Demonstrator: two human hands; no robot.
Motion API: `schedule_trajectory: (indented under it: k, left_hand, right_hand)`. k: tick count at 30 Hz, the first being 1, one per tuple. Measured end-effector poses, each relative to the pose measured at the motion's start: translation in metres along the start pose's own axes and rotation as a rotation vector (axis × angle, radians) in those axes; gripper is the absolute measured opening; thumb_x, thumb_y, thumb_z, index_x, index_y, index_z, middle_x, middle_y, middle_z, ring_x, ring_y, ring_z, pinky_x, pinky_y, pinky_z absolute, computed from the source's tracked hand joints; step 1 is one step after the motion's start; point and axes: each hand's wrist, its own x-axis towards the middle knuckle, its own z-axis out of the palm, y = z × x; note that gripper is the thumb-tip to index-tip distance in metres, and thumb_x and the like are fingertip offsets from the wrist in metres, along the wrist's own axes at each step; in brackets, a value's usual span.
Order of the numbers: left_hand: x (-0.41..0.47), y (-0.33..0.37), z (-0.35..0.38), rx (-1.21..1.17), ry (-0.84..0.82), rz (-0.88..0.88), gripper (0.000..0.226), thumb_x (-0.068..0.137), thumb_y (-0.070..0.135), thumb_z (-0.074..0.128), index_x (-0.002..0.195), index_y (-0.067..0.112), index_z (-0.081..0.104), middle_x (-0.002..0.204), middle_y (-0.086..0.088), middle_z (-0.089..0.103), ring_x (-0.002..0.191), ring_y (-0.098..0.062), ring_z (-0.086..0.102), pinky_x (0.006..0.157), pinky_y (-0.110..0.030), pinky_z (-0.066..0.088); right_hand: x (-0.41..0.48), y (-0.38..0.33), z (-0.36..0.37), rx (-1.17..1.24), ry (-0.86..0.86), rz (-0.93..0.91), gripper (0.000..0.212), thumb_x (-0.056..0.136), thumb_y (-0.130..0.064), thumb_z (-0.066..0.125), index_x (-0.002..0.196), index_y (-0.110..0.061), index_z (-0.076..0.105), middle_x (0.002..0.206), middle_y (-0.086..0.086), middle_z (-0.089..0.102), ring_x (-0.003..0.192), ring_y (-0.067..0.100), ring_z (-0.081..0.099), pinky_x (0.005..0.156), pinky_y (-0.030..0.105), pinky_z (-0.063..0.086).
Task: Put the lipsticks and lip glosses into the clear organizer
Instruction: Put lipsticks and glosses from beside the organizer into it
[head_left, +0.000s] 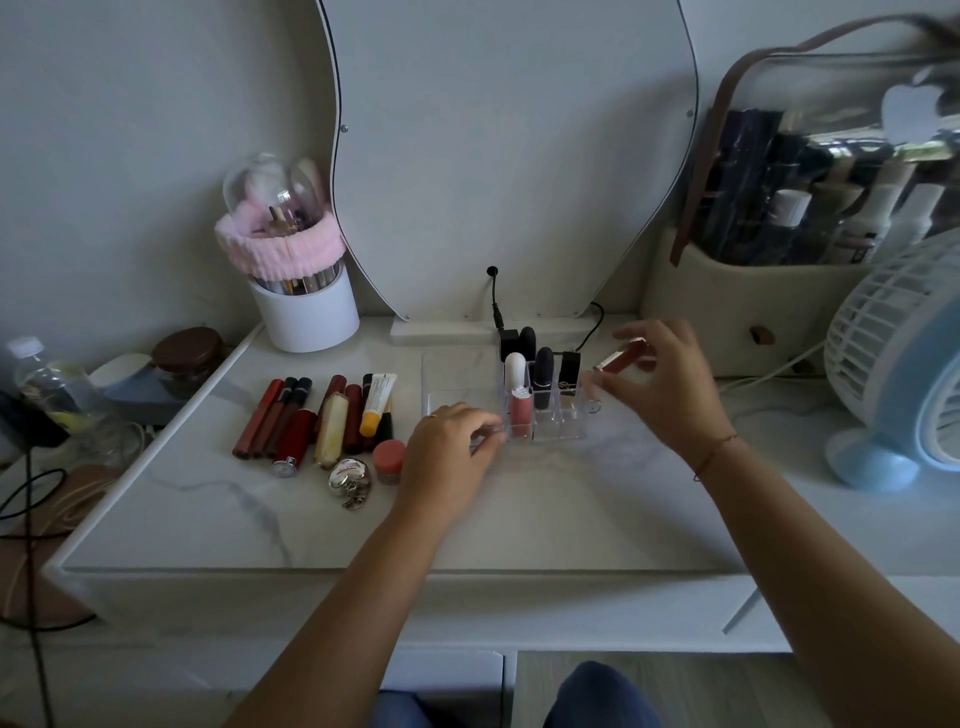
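The left hand (451, 446) rests on the table (519, 519) at the near left side of the organizer (545, 435). Its fingers are curled on the clear wall, I think to keep the light box from sliding when something is pushed in. The right hand (662, 382) is just to the right of the organizer and a little above it. It pinches a red gloss (621, 359) between thumb and fingertips. The tube is tilted, with one end toward the right cells, so it seems to be on the way into a free cell there; which cell I cannot tell.

In the organizer a pink gloss (517, 397) with a white cap stands upright in the near row. Black lipsticks (544, 382) stand beside it and behind it. Standing upright, each takes one narrow cell.

The pile (322, 418) of other tubes lies flat on the table, left of the organizer and near the left hand, not yet sorted. So I judge most of the task remains.
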Motion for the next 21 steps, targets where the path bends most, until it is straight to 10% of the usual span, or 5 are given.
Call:
schedule_trajectory:
  k: [16, 21]
  left_hand:
    - [-0.001, -0.001, 0.000, 0.021, 0.004, 0.003, 0.016, 0.083, 0.019, 0.066, 0.099, 0.018, 0.070, 0.093, 0.001, 0.070, 0.085, -0.011, 0.060, 0.077, -0.028, 0.048]
    - [0.000, 0.000, 0.000, 0.017, 0.003, 0.005, 0.016, 0.082, 0.018, 0.066, 0.098, 0.018, 0.070, 0.093, 0.000, 0.070, 0.085, -0.012, 0.060, 0.076, -0.028, 0.048]
  right_hand:
    - [-0.016, -0.031, 0.022, -0.028, -0.198, -0.047, 0.027, 0.084, -0.018, 0.071, 0.106, -0.018, 0.056, 0.092, -0.010, 0.055, 0.075, 0.000, 0.054, 0.064, 0.003, 0.046]
    - [-0.017, -0.035, 0.027, 0.093, -0.174, -0.029, 0.037, 0.081, -0.014, 0.073, 0.112, -0.011, 0.053, 0.084, -0.010, 0.063, 0.079, 0.012, 0.066, 0.080, 0.022, 0.056]
